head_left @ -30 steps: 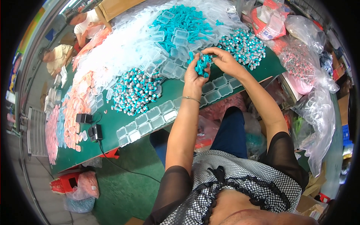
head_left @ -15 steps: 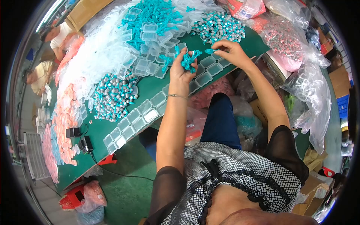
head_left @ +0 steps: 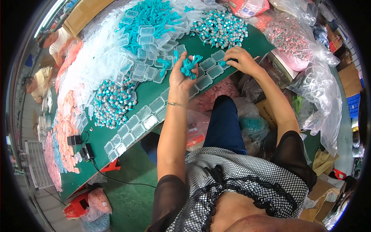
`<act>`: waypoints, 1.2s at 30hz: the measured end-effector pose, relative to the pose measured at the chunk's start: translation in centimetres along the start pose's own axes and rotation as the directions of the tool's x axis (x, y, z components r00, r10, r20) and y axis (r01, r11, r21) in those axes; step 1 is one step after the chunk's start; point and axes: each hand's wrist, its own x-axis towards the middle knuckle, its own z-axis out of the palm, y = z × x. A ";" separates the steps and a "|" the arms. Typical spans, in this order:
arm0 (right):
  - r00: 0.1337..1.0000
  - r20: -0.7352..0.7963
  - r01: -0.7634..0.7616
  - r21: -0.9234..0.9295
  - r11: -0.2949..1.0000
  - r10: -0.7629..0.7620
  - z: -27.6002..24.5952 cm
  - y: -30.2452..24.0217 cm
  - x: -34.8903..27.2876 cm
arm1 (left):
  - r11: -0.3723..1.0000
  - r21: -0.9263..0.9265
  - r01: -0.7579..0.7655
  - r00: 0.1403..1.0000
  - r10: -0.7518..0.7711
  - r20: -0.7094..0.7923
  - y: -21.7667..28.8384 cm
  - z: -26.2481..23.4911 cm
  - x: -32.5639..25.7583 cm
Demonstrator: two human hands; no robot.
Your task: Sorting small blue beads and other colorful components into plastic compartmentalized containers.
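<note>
My left hand point(head_left: 178, 79) is closed around several teal cord bundles point(head_left: 188, 66), held up over the green table. My right hand point(head_left: 244, 61) is at the right end of two rows of small clear plastic boxes point(head_left: 156, 104). Its thumb and fingers pinch a single teal cord bundle point(head_left: 223, 63), low over one of the end boxes; whether it touches the box I cannot tell. One loose teal cord bundle point(head_left: 164, 65) lies among clear boxes left of my left hand. Beyond is a big heap of teal cords point(head_left: 156, 17).
Heaps of small grey-and-teal pieces point(head_left: 220, 29) lie at the back and on the left. Clear plastic boxes point(head_left: 92, 58) pile up at far left. Black adapters point(head_left: 88, 151) with a cable sit near the left edge. Bulging plastic bags point(head_left: 290, 36) stand right. Two people are at far left.
My right hand has moved slightly down with its teal cord bundle, closer to the end boxes. The left hand keeps its bunch. The whole view has shifted a little.
</note>
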 end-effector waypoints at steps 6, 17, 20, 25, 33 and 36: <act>0.998 0.044 -0.046 -0.108 0.993 0.051 -0.7 -0.7 0.1 | 0.998 -0.069 0.006 0.999 -0.003 0.040 -0.3 -0.3 0.0; 0.983 0.002 0.182 0.069 0.981 -0.182 1.1 -8.5 6.7 | 0.996 -0.083 0.012 1.000 -0.010 0.023 -0.4 -0.5 0.0; 0.990 0.022 0.136 0.067 0.988 -0.138 0.7 -8.3 6.9 | 0.991 -0.132 0.013 0.999 -0.009 0.035 -0.3 -0.4 -0.6; 0.984 -0.180 0.026 0.112 0.993 -0.005 1.2 -7.3 5.8 | 0.988 -0.139 -0.073 0.993 0.059 -0.100 -0.4 0.5 -1.2; 0.978 -0.180 -0.083 0.146 0.986 0.109 1.9 -5.9 2.7 | 0.977 -0.186 -0.108 0.993 0.095 -0.075 1.5 -1.2 0.3; 0.993 -0.095 -0.067 0.049 0.997 0.071 1.6 -5.0 1.2 | 0.978 -0.178 -0.112 0.993 0.106 -0.042 1.7 -1.3 0.1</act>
